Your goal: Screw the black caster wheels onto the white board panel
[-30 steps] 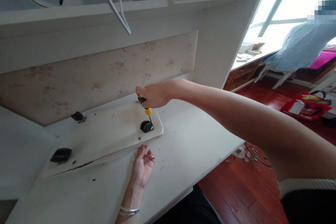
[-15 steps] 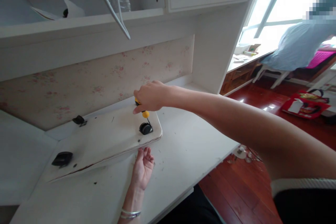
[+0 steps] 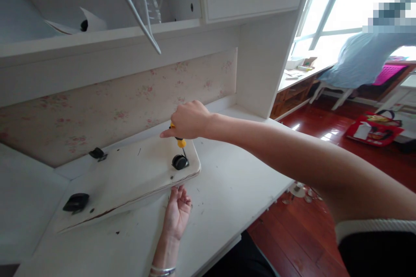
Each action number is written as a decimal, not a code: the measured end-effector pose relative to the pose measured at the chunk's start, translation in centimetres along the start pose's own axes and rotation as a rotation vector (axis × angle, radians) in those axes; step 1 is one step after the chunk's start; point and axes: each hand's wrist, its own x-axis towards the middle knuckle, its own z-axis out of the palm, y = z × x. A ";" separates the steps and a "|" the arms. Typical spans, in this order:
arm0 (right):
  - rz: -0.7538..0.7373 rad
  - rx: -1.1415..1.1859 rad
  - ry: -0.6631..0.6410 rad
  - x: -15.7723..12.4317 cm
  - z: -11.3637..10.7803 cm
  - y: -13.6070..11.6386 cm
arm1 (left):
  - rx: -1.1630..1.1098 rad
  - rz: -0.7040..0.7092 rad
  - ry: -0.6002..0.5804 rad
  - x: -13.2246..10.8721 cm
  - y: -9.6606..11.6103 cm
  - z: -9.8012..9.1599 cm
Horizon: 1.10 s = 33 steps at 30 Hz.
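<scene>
My right hand [image 3: 191, 120] is closed around the yellow-and-black handle of a screwdriver [image 3: 181, 143]. Its thin shaft points down to the mounting plate of a black caster wheel [image 3: 180, 162]. That caster sits at the right end of a white board [image 3: 136, 173] lying on the desk, its edge layer split along the front. Palm up below the board's front edge is my left hand [image 3: 178, 210], fingers loosely curled but apart, fingertips at the underside of the edge. Two more casters, a front one [image 3: 76, 202] and a back one [image 3: 96, 153], are at the board's left end.
The white desk [image 3: 227, 181] carries small dark specks. Overhead, a white cable [image 3: 133, 8] hangs from a shelf [image 3: 97, 37]. At the right, a person in light blue [image 3: 360, 60] leans over near a window, and a red bag [image 3: 373, 129] rests on the wooden floor.
The view has shifted slightly. My right hand has turned a little on the screwdriver handle, its thumb now stretched further left. My left hand stays at the board's edge.
</scene>
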 end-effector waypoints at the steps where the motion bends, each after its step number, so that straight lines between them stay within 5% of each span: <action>1: 0.012 0.007 -0.001 -0.1 0.1 0.1 | 0.001 0.000 -0.002 0.0 0.0 0.0; 8: 0.195 0.088 0.140 -1.5 -1.2 2.2 | -0.027 -0.006 -0.021 0.2 -0.1 -0.3; 12: 0.129 0.141 0.139 -2.7 -2.8 2.8 | -0.040 0.008 -0.027 0.3 -0.3 -0.7; 19: 0.010 0.161 0.005 -2.6 -1.7 0.3 | -0.079 0.001 -0.028 0.2 -0.3 -1.0; 33: 0.052 0.000 0.013 -1.2 -0.1 -2.7 | -0.067 0.000 -0.056 0.2 -0.3 -1.2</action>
